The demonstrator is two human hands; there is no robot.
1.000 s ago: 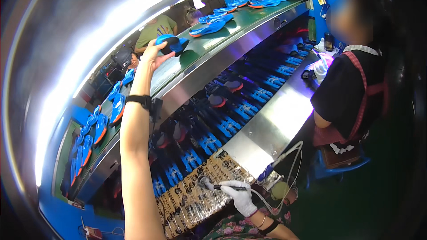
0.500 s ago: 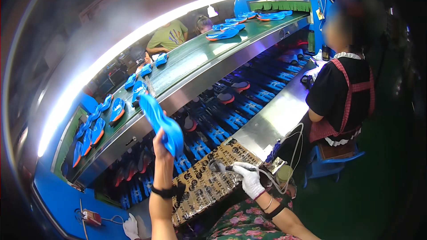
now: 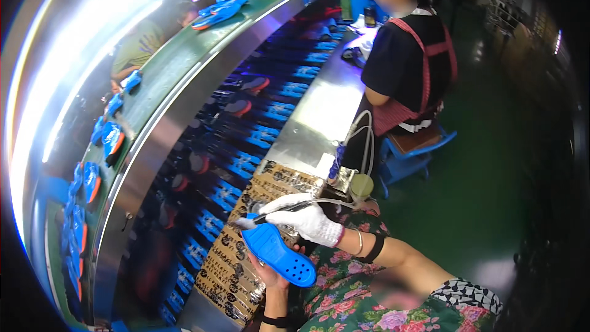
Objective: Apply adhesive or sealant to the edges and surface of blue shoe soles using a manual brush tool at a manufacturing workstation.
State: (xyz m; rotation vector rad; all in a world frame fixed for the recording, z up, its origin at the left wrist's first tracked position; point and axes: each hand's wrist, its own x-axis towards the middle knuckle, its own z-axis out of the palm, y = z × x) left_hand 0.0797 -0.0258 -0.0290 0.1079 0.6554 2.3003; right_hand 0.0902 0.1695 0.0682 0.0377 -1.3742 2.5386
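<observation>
My bare left hand (image 3: 268, 270) grips a blue clog-shaped shoe part (image 3: 279, 252) from below. Small round holes show at its near end. Above its far end is my right hand (image 3: 307, 216) in a white knitted glove, closed around the dark handle of a brush (image 3: 249, 222). The pale brush tip is at the edge of the blue part; whether it touches is hard to tell. A thin clear tube (image 3: 335, 201) trails from the brush handle past my glove. Beneath both hands lies a bench top (image 3: 224, 270) covered in brown printed tape.
Blue shoe parts with orange edges (image 3: 92, 181) sit on a green conveyor (image 3: 178, 64) at the left. Under it, a lower line carries several shoe pieces (image 3: 239, 108). A co-worker (image 3: 405, 55) sits on a blue chair (image 3: 412, 147) at the right. A round yellowish container (image 3: 361, 185) stands near my right wrist.
My left hand has brought the blue shoe part down from beside the conveyor to the bench. My right hand has moved left with the brush to meet it. The view has turned right.
</observation>
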